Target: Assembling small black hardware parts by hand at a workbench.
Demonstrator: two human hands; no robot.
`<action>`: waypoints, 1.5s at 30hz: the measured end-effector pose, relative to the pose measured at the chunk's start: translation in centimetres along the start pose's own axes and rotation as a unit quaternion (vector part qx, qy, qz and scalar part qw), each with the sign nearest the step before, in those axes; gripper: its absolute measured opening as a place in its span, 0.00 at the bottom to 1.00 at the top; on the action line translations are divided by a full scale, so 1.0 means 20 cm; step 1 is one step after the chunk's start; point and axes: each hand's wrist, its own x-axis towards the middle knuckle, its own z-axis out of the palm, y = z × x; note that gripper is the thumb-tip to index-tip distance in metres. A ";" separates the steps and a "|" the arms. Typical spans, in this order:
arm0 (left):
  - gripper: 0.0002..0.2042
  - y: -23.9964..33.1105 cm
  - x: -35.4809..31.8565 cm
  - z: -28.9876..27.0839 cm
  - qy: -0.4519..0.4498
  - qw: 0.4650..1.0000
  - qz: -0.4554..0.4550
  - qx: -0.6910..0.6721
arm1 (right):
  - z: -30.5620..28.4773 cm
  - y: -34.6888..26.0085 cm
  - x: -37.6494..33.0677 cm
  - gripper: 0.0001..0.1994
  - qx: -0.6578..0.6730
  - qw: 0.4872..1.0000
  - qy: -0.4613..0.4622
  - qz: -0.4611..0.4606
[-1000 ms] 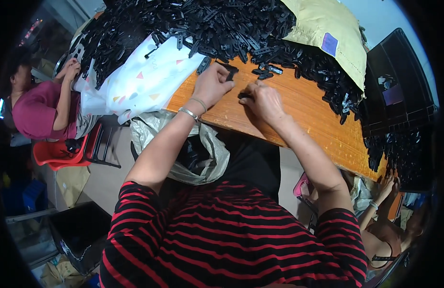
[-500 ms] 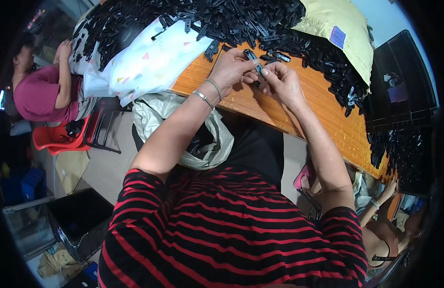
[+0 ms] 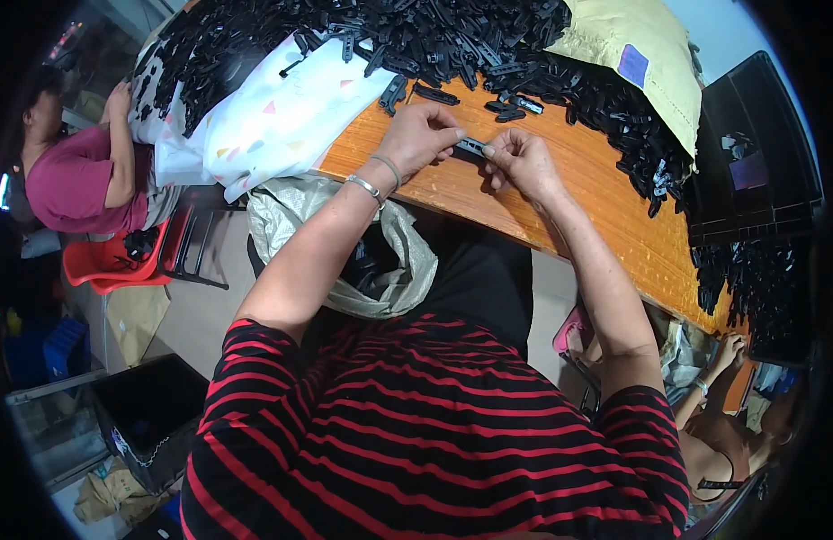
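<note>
Between my two hands is a small, long black plastic part (image 3: pixel 471 146), lying roughly level just above the table. My left hand (image 3: pixel 418 142), with a bracelet and a band at the wrist, pinches its left end. At its other end, the thumb and fingers of my right hand (image 3: pixel 524 164) are closed on it. My fingers cover both ends. Just beyond them, a few loose black plastic parts (image 3: pixel 435 94) lie on the wooden table (image 3: pixel 605 193). Behind these spreads a big heap of similar black parts (image 3: pixel 452 45).
A white patterned plastic sheet (image 3: pixel 286 117) lies left of my hands, and a yellowish sack (image 3: pixel 628 54) stands far right. An open woven sack (image 3: pixel 407 261) hangs below the table edge by my lap. One person (image 3: pixel 79 175) sits left, another (image 3: pixel 718 441) at lower right.
The black part has turned from steeply slanted to nearly level. My left hand has shifted slightly left and down; now my hands grip the part at opposite ends.
</note>
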 end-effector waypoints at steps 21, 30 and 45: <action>0.11 -0.01 0.06 0.05 0.044 0.946 0.028 0.319 | -0.03 -0.06 0.09 0.09 -0.108 0.987 -0.029 0.119; 0.10 -0.06 -0.14 -0.02 0.045 0.932 0.084 0.350 | -0.03 0.00 0.02 0.12 -0.104 0.988 -0.099 0.052; 0.07 0.01 -0.19 -0.22 0.152 0.859 0.270 0.407 | -0.15 0.02 0.19 0.09 -0.478 0.839 0.176 -0.188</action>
